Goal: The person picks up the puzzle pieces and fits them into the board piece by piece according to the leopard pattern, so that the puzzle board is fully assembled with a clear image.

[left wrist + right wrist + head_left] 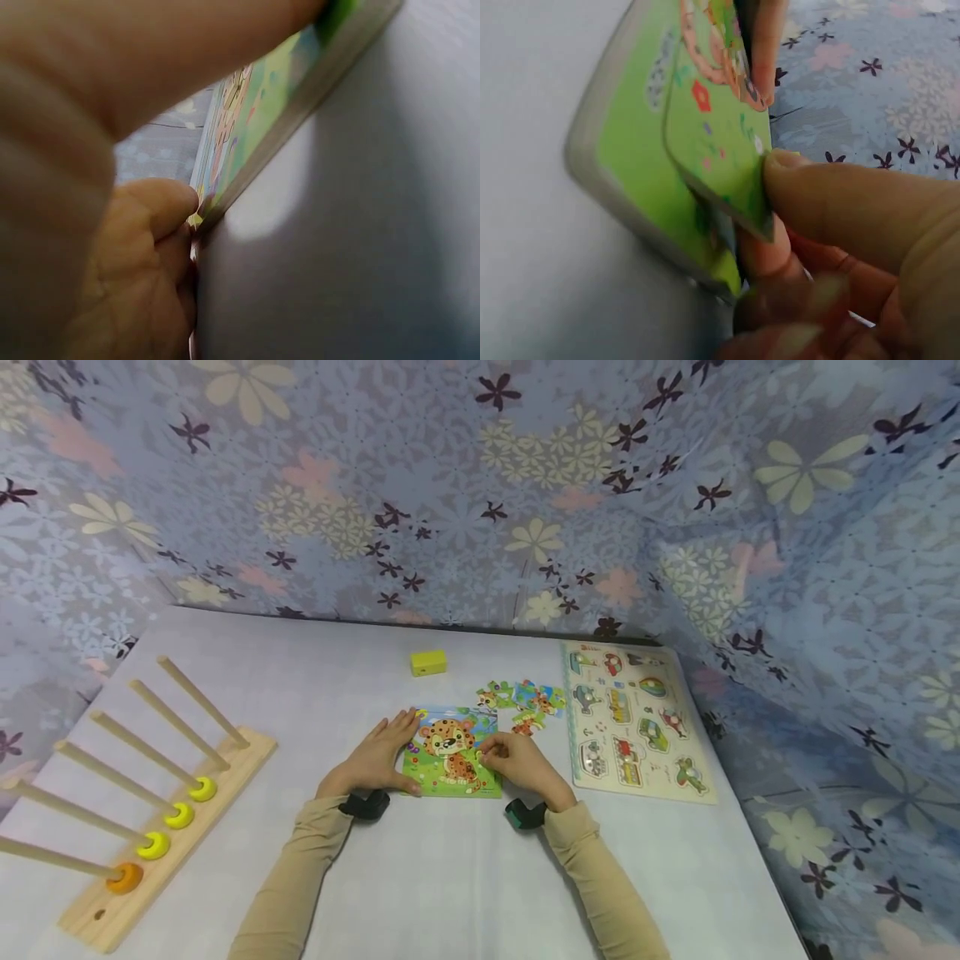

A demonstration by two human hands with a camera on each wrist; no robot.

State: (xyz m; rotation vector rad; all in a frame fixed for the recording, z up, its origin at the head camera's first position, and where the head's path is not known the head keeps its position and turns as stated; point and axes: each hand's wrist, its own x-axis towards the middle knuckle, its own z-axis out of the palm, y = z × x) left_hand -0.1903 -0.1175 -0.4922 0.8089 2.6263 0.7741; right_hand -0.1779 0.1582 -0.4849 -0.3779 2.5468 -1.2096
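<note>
A square leopard jigsaw puzzle in a green-edged tray lies in front of me. Along its left side rests my left hand, fingers spread up the edge and thumb by the lower corner; the left wrist view shows that thumb at the tray's side. My right hand is at the right side of the picture. Between thumb and a finger beneath, it pinches a green flowered puzzle piece, whose near corner is tilted up off the tray. Several loose puzzle pieces lie just beyond the tray's upper right.
On the right lies a flat vehicle puzzle board. A yellow block sits toward the back. A wooden peg stand with tall rods and several yellow and orange rings stands at left. Flowered cloth hangs behind the table.
</note>
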